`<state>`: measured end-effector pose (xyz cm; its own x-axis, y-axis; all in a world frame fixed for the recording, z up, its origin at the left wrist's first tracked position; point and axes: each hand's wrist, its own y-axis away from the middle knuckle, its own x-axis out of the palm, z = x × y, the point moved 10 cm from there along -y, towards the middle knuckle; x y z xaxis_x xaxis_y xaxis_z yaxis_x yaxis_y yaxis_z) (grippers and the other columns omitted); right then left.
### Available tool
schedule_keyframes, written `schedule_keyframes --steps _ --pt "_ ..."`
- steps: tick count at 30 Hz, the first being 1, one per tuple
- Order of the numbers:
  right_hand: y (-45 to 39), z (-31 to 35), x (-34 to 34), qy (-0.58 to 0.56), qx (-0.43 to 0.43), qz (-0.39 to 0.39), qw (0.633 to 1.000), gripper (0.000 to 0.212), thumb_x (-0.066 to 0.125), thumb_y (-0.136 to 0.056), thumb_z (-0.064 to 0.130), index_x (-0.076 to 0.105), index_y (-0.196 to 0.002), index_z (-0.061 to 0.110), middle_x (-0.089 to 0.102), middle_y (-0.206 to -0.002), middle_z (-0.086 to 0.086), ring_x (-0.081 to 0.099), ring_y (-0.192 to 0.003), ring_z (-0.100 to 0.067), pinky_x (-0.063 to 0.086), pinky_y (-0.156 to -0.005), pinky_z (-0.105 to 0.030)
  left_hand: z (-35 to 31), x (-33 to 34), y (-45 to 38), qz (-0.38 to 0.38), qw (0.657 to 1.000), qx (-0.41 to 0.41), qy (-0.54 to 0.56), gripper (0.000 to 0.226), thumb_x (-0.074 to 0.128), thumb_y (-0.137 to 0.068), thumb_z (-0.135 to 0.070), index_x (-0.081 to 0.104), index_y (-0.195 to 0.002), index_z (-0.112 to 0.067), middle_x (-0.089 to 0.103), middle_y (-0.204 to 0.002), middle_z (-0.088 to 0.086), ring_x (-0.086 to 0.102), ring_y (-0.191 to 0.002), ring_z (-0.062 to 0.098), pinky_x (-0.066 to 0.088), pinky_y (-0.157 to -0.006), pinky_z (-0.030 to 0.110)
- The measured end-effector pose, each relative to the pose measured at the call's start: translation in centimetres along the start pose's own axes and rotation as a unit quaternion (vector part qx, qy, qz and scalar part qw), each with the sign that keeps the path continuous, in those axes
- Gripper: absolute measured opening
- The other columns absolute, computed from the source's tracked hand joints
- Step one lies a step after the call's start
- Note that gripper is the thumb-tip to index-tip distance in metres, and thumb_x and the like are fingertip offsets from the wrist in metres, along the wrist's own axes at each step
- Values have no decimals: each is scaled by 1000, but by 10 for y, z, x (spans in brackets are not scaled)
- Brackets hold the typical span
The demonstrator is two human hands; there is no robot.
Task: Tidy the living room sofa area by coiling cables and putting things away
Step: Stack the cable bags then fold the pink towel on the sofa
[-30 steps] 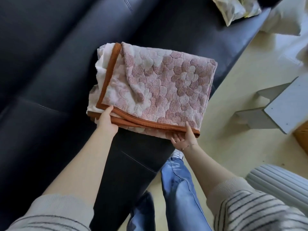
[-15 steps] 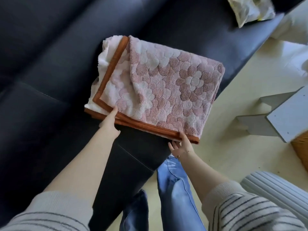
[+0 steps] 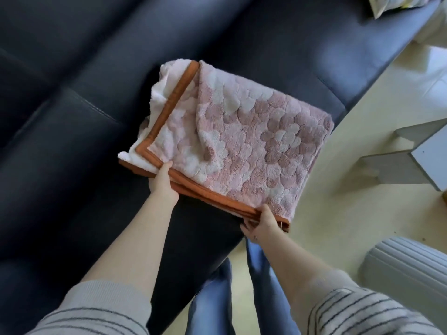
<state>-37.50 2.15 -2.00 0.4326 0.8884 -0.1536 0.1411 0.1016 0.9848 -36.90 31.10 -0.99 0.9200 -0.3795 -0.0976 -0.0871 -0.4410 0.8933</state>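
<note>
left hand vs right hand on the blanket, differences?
The left hand grips the folded pink floral blanket near its left corner, over the black leather sofa; the right hand grips near the right corner, past the sofa's front edge. Both hold the orange trim.

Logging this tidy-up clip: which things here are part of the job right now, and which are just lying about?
In the job:
blanket, folded, on the sofa
left hand and right hand, each gripping its near edge

Lying about:
cushion at the sofa's far end
grey table on the floor
</note>
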Motion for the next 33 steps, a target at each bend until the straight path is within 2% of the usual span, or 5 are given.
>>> schedule_keyframes --steps 8,16,22,29,33 --pt "-15 -193 -24 78 141 -64 985 36 51 -99 36 54 -121 9 60 -124 -10 59 -67 -29 56 -53 -40 4 -155 -9 8 996 -27 -88 61 87 -70 -31 63 -126 -23 72 -115 4 68 -104 23 55 -92 41" --pt "10 -221 43 132 152 13 979 23 58 -94 20 61 -96 -3 70 -103 -12 67 -107 -23 55 -90 -33 3 -187 -25 -11 998 1 -64 64 88 -70 -28 60 -127 -21 69 -118 1 64 -109 21 48 -102 39" --pt "25 -161 99 391 35 100 914 24 49 -98 21 63 -88 6 71 -72 -5 68 -63 -16 55 -54 -26 -16 -188 -19 -111 988 44 -98 88 84 -74 -15 31 -144 -16 49 -139 9 51 -122 26 44 -100 40" --pt "105 7 217 466 -449 86 757 15 54 -87 5 66 -80 12 67 -74 5 64 -67 -12 54 -57 -22 -135 -75 29 -145 721 491 -467 53 74 -74 -7 57 -123 -16 51 -132 8 48 -120 30 42 -100 53" --pt "137 91 278 498 -593 47 631 13 58 -81 11 60 -91 18 50 -100 3 49 -93 -13 40 -77 -26 -168 26 28 -2 692 541 -478 24 72 -82 -14 68 -106 -13 57 -108 6 54 -103 28 47 -90 46"
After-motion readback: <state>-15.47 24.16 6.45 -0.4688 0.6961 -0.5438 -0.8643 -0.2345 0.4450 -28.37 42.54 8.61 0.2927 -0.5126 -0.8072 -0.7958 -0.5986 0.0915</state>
